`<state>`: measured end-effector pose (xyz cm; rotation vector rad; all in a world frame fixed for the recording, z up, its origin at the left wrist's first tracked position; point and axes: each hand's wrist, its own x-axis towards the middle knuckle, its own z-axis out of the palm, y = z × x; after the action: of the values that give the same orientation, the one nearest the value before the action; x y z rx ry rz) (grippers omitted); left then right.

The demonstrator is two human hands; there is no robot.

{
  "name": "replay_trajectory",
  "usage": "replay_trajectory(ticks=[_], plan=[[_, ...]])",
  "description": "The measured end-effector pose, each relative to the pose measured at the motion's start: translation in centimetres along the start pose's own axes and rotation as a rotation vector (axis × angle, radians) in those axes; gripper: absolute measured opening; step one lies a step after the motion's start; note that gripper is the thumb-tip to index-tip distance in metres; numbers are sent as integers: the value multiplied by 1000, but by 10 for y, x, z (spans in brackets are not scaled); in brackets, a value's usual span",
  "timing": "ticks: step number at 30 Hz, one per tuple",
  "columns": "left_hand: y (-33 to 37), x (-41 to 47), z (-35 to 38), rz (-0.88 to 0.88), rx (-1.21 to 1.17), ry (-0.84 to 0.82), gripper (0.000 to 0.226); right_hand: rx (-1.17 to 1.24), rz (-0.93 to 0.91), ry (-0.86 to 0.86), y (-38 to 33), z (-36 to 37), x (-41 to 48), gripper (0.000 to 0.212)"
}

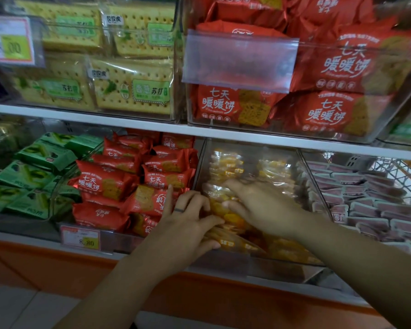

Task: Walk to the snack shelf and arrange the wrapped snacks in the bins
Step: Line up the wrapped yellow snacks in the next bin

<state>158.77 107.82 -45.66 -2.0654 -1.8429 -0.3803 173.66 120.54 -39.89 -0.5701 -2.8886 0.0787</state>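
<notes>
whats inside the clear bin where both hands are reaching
Clear-wrapped yellow snacks fill the clear bin. The left hand and right hand cover the middle of the pile, so the packets beneath them and the bin's floor can't be seen.
</notes>
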Motion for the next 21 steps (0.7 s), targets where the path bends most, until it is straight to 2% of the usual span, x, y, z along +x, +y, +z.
replay_trajectory(ticks=[6, 8, 11, 13, 17, 21], plan=[[-2, -1, -1, -46, 23, -65, 49, -89, -46, -199, 3, 21, 10, 30], [-3, -2, -1, -47, 22, -106, 51, 60, -45, -280, 6, 11, 14, 35], [-1, -5, -3, -58, 27, -143, 58, 391, 60, -199, 22, -12, 5, 34], [4, -2, -5, -35, 23, -159, 64, 354, 99, -147, 41, -21, -9, 27], [21, 15, -1, 75, 73, -206, 71, 187, 86, -213, 64, -8, -34, 25], [16, 41, 0, 68, 134, -324, 74, 149, 51, -164, 63, -7, -36, 13]])
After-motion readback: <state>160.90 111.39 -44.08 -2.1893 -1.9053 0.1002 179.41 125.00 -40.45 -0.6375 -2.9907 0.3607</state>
